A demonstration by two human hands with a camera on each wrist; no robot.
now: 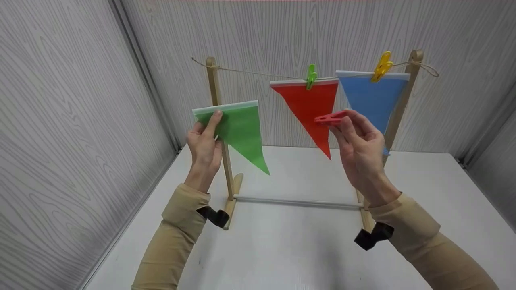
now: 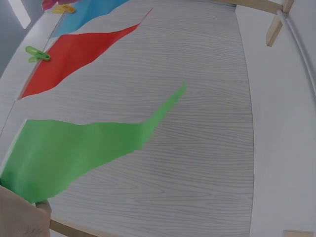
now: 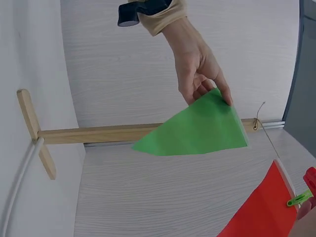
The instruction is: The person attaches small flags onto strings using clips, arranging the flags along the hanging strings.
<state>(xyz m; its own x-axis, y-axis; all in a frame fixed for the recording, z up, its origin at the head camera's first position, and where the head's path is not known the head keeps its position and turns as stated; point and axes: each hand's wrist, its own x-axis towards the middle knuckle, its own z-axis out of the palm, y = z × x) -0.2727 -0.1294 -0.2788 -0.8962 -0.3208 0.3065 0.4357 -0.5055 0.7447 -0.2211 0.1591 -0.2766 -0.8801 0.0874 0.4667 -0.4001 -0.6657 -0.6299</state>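
My left hand [image 1: 204,146] pinches a green pennant [image 1: 244,131] near the left end of its white top edge, thumb in front. The pennant hangs below the string [image 1: 258,73], at its left part, apart from it. Between thumb and fingers of my right hand [image 1: 360,149] is a red clothespin [image 1: 330,118], pointing left. Behind that clothespin hangs a red pennant [image 1: 306,102], held on the string by a green clothespin [image 1: 311,76]. Farther right a yellow clothespin [image 1: 381,67] holds a blue pennant [image 1: 373,92], partly hidden by my right hand.
Two wooden posts, a left post [image 1: 227,169] and a right post [image 1: 403,100], carry the string. A white rod [image 1: 298,202] joins their feet low down. Grey wood-grain panels [image 1: 282,36] stand behind and beside the white table [image 1: 282,249].
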